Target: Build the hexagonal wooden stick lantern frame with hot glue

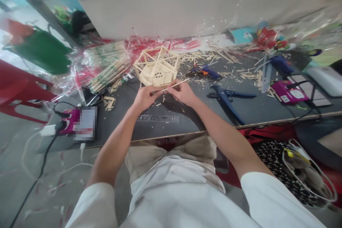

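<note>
A model frame of thin wooden sticks (157, 73), with a flat polygonal base and slanting struts, sits on the dark table just beyond my hands. My left hand (146, 97) is closed at its near edge, fingertips pinched; whether they grip the frame or the stick's end is hard to tell. Between the fingers of my right hand (183, 93) is a thin wooden stick (179, 83), which slants up to the right. Both sets of fingertips nearly meet in front of the frame. Below them lies a clear ruler (157, 118).
Right of my hands lie a blue-handled cutter (227, 99) and a blue glue gun (210, 72). Bundled sticks (109, 74) in plastic are at left. Purple power strips (290, 92) with cables stand at right and left, a phone (85, 123) beside the left one. Stick offcuts litter the back.
</note>
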A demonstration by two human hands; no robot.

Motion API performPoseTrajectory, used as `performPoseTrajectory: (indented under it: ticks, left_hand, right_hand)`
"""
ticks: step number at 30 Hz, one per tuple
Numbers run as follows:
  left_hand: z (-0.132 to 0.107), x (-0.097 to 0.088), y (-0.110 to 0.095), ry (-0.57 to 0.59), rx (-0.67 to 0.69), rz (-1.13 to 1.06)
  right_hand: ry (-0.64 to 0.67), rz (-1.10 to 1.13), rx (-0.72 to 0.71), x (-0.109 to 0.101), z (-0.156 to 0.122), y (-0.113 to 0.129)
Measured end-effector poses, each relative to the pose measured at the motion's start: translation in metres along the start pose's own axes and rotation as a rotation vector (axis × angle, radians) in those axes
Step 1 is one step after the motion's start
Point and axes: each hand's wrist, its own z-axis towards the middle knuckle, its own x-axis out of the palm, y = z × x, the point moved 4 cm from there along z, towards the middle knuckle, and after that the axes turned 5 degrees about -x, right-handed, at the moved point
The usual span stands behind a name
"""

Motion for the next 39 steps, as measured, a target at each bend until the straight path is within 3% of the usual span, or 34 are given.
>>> performPoseTrajectory:
  ticks: [12,19,27,39]
  left_hand:
    - [-0.002,-0.001,-0.018,-0.103,0.148,0.098]
    - [-0.004,0.004,-0.022,-0.109,0.058,0.05]
    - [-0.003,0.012,-0.006,-0.035,-0.199,-0.329]
    - [-0.004,0.012,-0.008,-0.026,-0.132,-0.265]
  right_hand:
    - [-0.028,0.105,-0.05,0.01,0.001,0.003]
    - [0.003,0.161,-0.027,0.012,-0.001,0.004]
    - [-0.037,0.307,0.016,0.008,0.002,0.002]
    - [-0.005,0.326,0.073,0.011,0.0,0.0]
